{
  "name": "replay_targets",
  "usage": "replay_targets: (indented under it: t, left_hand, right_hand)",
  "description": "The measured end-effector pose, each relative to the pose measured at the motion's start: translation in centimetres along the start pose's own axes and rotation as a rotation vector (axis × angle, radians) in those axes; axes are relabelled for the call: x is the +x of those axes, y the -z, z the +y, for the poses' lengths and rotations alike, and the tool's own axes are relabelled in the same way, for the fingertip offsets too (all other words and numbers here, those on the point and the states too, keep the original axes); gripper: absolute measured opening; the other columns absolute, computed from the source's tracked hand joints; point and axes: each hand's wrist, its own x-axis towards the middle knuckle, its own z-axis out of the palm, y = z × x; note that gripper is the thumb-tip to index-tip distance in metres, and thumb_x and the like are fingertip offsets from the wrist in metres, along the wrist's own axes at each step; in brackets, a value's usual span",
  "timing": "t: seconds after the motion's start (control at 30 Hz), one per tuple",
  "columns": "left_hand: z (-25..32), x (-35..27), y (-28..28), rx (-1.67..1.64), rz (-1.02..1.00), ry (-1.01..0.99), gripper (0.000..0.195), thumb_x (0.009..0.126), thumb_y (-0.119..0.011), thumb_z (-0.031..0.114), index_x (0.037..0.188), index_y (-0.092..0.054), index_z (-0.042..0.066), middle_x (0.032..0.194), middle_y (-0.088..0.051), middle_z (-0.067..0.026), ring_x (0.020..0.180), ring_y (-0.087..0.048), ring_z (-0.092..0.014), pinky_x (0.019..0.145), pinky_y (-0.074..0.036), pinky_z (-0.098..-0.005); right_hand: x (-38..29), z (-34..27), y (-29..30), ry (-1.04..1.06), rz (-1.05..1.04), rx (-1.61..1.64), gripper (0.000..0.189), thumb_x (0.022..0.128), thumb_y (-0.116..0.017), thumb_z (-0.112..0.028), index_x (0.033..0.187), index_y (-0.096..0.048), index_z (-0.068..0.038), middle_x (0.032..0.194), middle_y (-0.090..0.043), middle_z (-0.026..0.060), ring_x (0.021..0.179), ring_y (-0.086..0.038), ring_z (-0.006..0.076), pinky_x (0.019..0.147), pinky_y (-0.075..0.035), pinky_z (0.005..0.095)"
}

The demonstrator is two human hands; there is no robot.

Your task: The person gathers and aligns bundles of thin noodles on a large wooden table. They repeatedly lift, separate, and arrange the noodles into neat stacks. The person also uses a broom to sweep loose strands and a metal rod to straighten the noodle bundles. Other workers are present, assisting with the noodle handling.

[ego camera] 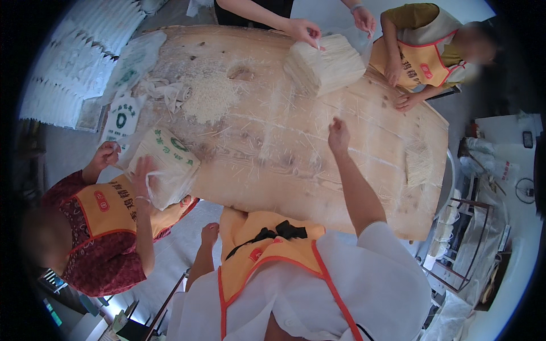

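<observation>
My right hand [339, 132] is over the middle of the large wooden table [264, 170], fingers curled, with nothing seen in it. My left hand [210, 233] hangs beside the table's near edge, fingers curled; whether it holds anything I cannot tell. Beyond my right hand, a block of dried noodles [337, 64] stands near the far edge, its plastic bag held up by a person's two hands. At the left, a co-worker touches a bagged noodle block [162, 168] with green print. Loose noodle sticks [420, 160] lie in a pile at the table's right end.
Noodle crumbs [209, 96] and a crumpled cloth [168, 91] lie on the left part of the table. Flat plastic bags [121, 117] are at its left edge. A co-worker in an orange apron [422, 64] leans at the far right corner. A metal rack [465, 204] stands right.
</observation>
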Motion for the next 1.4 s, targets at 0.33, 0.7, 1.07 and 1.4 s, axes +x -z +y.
replay_targets:
  t: [0.33,0.7,1.07,1.4]
  left_hand:
    - [-2.3,-5.9,0.7,0.103,0.032,0.125,0.026,0.085,-0.057,0.024,0.091,-0.074,0.005,0.078,-0.069,-0.0090,0.075,-0.065,-0.017,0.072,-0.050,-0.0323]
    - [-1.8,-11.2,-0.1,0.131,0.033,0.304,0.030,0.085,-0.060,0.023,0.101,-0.073,0.002,0.089,-0.074,-0.0108,0.084,-0.069,-0.021,0.079,-0.053,-0.0337]
    - [2.6,-10.0,1.1,-0.009,0.099,0.237,0.031,0.091,-0.058,0.022,0.107,-0.069,-0.002,0.094,-0.072,-0.0119,0.083,-0.070,-0.020,0.076,-0.055,-0.0317]
    - [2.4,-9.6,0.4,-0.121,0.158,0.231,0.032,0.089,-0.059,0.021,0.111,-0.068,-0.002,0.095,-0.072,-0.0113,0.085,-0.069,-0.019,0.080,-0.054,-0.0313]
  right_hand:
    - [26.6,-9.5,1.3,0.565,-0.276,-0.407,0.041,0.084,-0.054,0.002,0.124,-0.059,0.000,0.127,-0.063,0.0188,0.111,-0.063,0.0348,0.095,-0.050,0.0410]
    - [34.8,-11.9,-5.5,0.872,-0.663,-1.130,0.055,0.080,-0.062,-0.008,0.134,-0.050,-0.004,0.130,-0.057,0.0158,0.125,-0.054,0.0322,0.103,-0.047,0.0413]
    - [35.0,-11.3,-3.3,1.032,-0.490,-0.927,0.046,0.078,-0.062,-0.002,0.123,-0.052,-0.004,0.112,-0.065,0.0182,0.108,-0.062,0.0365,0.091,-0.052,0.0461]
    - [34.1,-12.5,-1.2,0.766,-0.525,-0.877,0.038,0.082,-0.061,-0.005,0.120,-0.059,-0.009,0.113,-0.066,0.0200,0.108,-0.063,0.0372,0.090,-0.051,0.0481]
